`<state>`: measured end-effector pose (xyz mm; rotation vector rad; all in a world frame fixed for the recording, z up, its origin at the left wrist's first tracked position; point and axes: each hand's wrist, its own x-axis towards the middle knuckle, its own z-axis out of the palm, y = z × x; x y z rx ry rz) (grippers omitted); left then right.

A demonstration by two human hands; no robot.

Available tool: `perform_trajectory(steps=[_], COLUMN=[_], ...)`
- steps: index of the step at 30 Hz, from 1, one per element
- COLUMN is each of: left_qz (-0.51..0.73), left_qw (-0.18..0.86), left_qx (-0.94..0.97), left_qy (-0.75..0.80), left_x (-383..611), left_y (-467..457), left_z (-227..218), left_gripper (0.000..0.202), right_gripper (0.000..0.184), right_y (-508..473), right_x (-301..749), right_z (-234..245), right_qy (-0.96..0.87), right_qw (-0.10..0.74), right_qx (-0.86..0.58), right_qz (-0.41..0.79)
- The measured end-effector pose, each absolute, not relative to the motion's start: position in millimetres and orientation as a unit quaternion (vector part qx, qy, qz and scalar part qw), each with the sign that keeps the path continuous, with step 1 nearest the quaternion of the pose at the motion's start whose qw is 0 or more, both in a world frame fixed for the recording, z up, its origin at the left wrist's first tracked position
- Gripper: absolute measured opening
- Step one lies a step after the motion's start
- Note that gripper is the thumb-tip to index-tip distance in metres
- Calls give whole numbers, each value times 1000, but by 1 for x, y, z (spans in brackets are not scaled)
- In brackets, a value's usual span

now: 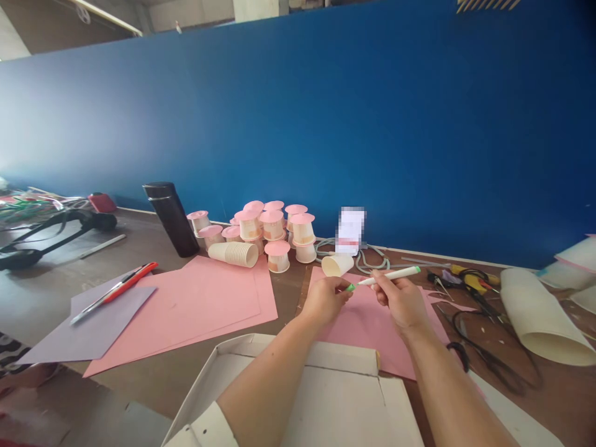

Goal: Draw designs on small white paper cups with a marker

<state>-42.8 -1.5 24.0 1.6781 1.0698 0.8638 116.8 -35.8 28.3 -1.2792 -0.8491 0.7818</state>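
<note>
Over the pink paper sheet [372,329] on the right, my right hand [401,303] grips a white marker [395,274] with a green end, its tip pointing left. My left hand [326,299] is closed on a small green marker cap [350,287], just off the marker's tip. Cap and marker are apart. Behind my left hand a paper cup [337,265] lies on its side, mouth toward me. A phone [350,230] with a lit, blurred screen stands behind that cup. Below my forearms sits an open white cardboard box [344,403].
Paper cups topped with pink discs [277,249] stand in stacked groups at the back, beside a nested cup stack [233,254]. A black flask [171,217] leans left of them. Red scissors [116,292] lie on purple paper [107,329]. Cables [484,335] and large cups [542,316] lie right.
</note>
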Motion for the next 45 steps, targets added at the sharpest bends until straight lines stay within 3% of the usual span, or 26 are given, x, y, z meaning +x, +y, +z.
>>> perform_trajectory(steps=[17, 27, 45], left_qz=[342, 339, 366], left_qw=[387, 405, 337], left_qx=[743, 770, 781], left_qy=[426, 358, 377], left_x=[-43, -39, -34], left_y=[-1, 0, -6], left_z=[20, 10, 15], left_gripper=[19, 26, 25], right_gripper=[37, 39, 40], right_y=[-38, -29, -29], right_x=[109, 111, 106], right_z=[21, 7, 7], right_qy=[-488, -369, -371], right_qw=[538, 634, 599], right_qx=[-622, -562, -581], right_qz=[292, 383, 407])
